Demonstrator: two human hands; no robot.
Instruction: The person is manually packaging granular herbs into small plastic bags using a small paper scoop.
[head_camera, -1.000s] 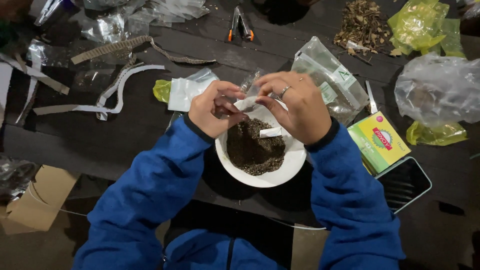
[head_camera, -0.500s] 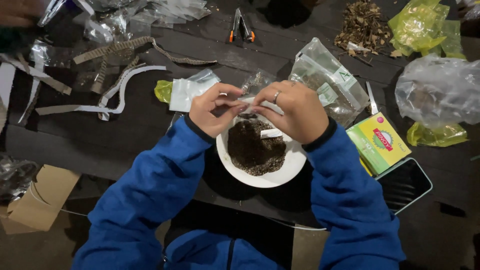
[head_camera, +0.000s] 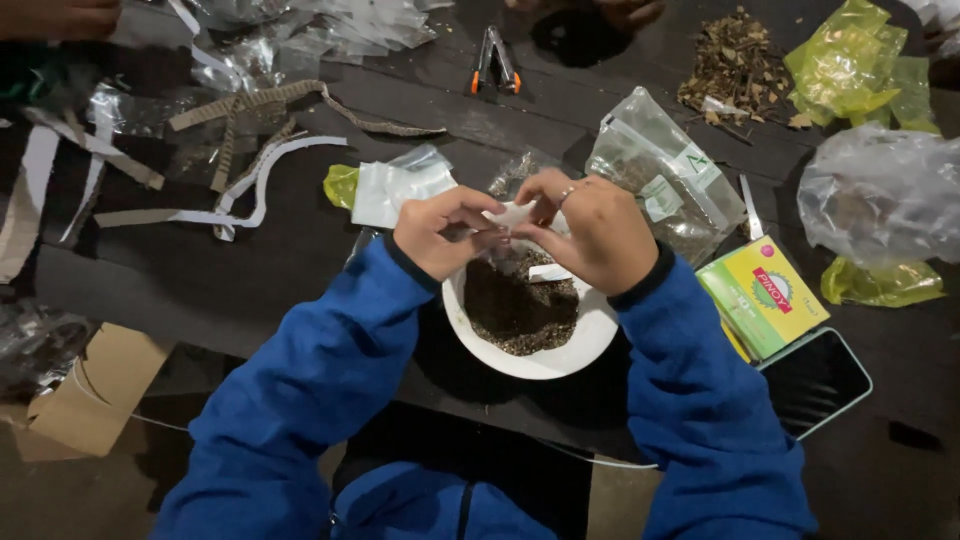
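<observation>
A small white sachet pinched over a bowl on a dark desk.

The dark desk (head_camera: 300, 280) is strewn with clear bags (head_camera: 660, 170); over the white bowl (head_camera: 560, 355) near its front edge, the white sachet (head_camera: 512, 213) is held in the narrow closed grip of left hand (head_camera: 440, 235) and right hand (head_camera: 590, 235).

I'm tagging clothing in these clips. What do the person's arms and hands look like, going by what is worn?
Both arms are covered to the wrist by bright blue long sleeves with darker ribbed cuffs. The left hand is bare, with no glove or jewellery in view. The right hand is also ungloved and wears a thin ring on one finger.
</observation>
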